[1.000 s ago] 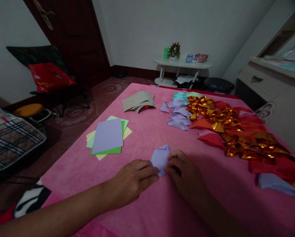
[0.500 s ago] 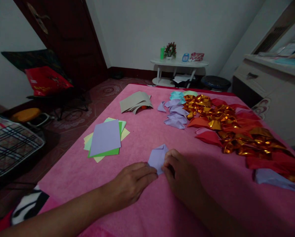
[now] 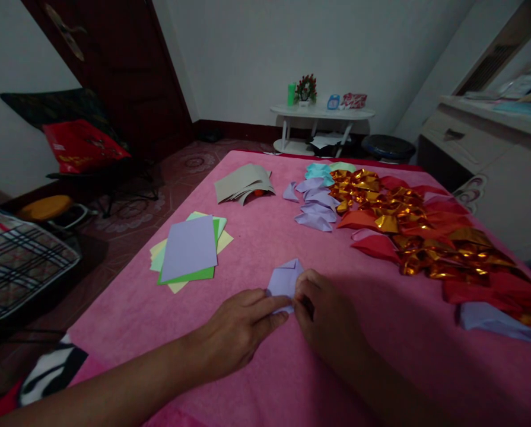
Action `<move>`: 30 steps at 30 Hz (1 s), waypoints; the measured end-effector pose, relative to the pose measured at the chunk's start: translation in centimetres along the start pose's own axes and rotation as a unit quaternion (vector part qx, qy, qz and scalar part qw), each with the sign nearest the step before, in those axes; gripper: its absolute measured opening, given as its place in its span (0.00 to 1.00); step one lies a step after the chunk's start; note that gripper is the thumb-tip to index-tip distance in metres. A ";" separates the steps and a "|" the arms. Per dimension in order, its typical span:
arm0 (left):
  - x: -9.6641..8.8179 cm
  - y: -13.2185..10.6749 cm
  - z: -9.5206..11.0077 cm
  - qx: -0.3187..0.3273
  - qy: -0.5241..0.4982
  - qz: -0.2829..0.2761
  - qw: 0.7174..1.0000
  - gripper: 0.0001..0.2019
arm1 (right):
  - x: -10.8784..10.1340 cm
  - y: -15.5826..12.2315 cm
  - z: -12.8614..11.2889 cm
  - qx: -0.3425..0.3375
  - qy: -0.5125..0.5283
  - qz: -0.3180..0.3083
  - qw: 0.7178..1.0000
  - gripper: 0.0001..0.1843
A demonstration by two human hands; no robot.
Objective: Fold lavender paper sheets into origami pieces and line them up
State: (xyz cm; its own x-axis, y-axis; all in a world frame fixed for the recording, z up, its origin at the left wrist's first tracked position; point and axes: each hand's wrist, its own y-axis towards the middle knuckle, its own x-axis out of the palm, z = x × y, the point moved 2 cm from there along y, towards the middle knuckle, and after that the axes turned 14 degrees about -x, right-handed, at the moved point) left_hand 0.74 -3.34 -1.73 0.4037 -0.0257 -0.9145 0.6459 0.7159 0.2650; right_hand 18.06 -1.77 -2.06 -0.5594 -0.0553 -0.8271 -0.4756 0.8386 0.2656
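Note:
A small folded sheet of purple paper (image 3: 282,280) lies on the pink cloth, with a narrow folded flap near its far pointed end. My left hand (image 3: 242,323) reaches in from the left; its index finger lies across the near part of the paper and its thumb sits at the near edge, holding it. On the other side, my right hand (image 3: 325,311) pinches the paper's right edge between thumb and curled fingers. My fingers cover the paper's near corner. To the left is a stack of coloured sheets, purple sheet (image 3: 190,249) on top, green and yellow ones beneath.
Grey paper sheets (image 3: 244,182) lie farther back on the pink cloth (image 3: 256,237). Folded purple pieces (image 3: 316,213), shiny gold pieces (image 3: 412,207) and red pieces (image 3: 374,246) fill the right side. Beyond stand a white side table (image 3: 323,111) and a chair with a red bag (image 3: 85,147).
My left fingers have slid slightly right, farther over the near part of the purple paper. My right hand keeps its pinch at the right edge, almost unmoved.

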 end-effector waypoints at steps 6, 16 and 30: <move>0.2 -0.1 -0.2 0.021 0.008 -0.003 1.000 0.16 | 0.1 0.1 -0.1 -0.007 -0.006 0.009 1.000 0.10; 0.2 -0.2 -0.3 0.007 -0.009 -0.016 1.000 0.16 | 0.8 -0.7 -0.1 -0.050 -0.018 0.028 0.998 0.11; -0.5 -0.1 -1.4 -0.050 -0.159 0.073 0.983 0.15 | 2.1 -1.4 -3.2 -0.113 -0.247 0.024 0.962 0.11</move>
State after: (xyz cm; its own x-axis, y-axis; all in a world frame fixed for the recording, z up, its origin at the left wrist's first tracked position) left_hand -0.42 -2.37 -1.75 0.6797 -0.1222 -0.7233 0.5050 0.7931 0.3405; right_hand 15.41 -4.84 -2.54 -0.2204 0.2921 -0.9306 -0.6230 0.6920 0.3648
